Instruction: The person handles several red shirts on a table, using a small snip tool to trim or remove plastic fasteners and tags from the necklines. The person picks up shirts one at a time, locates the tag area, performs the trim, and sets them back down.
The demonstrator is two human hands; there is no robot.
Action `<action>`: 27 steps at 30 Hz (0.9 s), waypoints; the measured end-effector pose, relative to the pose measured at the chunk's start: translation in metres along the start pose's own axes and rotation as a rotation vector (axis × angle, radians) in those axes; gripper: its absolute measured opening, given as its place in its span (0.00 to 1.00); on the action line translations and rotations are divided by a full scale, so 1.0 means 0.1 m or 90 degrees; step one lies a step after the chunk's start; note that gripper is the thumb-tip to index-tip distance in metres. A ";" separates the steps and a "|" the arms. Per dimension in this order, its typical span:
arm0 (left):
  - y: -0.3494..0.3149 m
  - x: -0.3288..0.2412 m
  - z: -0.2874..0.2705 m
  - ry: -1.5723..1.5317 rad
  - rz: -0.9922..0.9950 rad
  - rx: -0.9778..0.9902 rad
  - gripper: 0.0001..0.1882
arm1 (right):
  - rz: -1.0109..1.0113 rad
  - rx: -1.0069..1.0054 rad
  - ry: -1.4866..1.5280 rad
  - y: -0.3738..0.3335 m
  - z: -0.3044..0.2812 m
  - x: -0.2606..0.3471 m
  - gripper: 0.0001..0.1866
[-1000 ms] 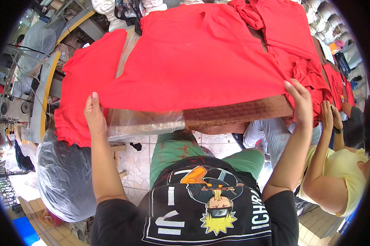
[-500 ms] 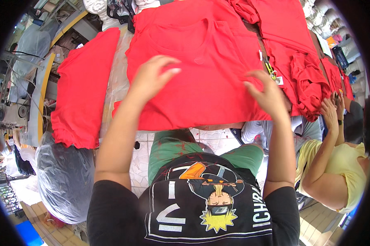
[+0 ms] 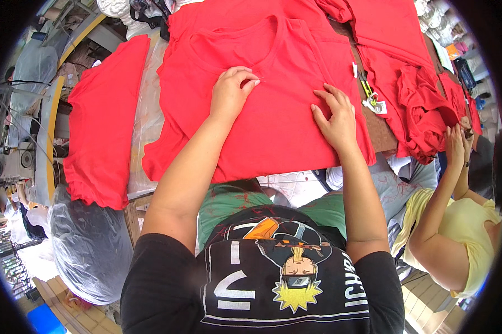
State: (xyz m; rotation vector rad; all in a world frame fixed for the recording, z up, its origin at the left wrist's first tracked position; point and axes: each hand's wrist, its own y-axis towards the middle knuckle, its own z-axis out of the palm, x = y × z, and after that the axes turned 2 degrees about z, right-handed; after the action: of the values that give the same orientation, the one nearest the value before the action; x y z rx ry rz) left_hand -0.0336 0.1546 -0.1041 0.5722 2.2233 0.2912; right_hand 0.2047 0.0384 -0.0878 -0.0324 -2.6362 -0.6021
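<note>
A red T-shirt point(image 3: 262, 139) lies spread in front of me, its round neckline pointing away. My left hand point(image 3: 231, 92) is at the shirt just below the neckline, thumb and forefinger pinched together. A fine pale thread point(image 3: 262, 81) shows at those fingertips. On the right half of the shirt rests my right hand point(image 3: 335, 118), fingers apart and slightly bent, holding nothing. Small yellow-green scissors point(image 3: 365, 88) lie to the right of the shirt, beside a white tag point(image 3: 380, 107).
Another red garment point(image 3: 109, 119) lies at the left on a clear plastic sheet point(image 3: 149, 106). More red clothing point(image 3: 423, 111) is heaped at the right. A person in a yellow top point(image 3: 457, 239) works there with both hands raised. A bulky plastic-wrapped bundle point(image 3: 89, 250) stands lower left.
Both hands have come down onto the shirt from above it. My left hand has moved right and closed at the thread; my right hand has shifted left and settled on the cloth.
</note>
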 end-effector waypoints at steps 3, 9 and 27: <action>0.03 0.00 -0.13 -0.196 -0.115 0.052 0.11 | -0.011 -0.004 0.010 0.02 0.01 0.00 0.18; -0.33 -0.83 -1.53 -0.464 0.070 0.691 0.16 | -0.014 0.005 0.029 0.00 0.02 -0.10 0.19; -0.07 -0.15 0.04 0.115 -0.058 -0.061 0.12 | -0.022 -0.005 0.035 -0.22 -0.13 -0.03 0.14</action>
State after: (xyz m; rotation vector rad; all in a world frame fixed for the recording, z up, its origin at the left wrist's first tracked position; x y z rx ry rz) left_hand -0.0235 0.1414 -0.0997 0.4050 2.3855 0.4143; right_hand 0.2100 0.0135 -0.0876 0.0274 -2.5866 -0.6159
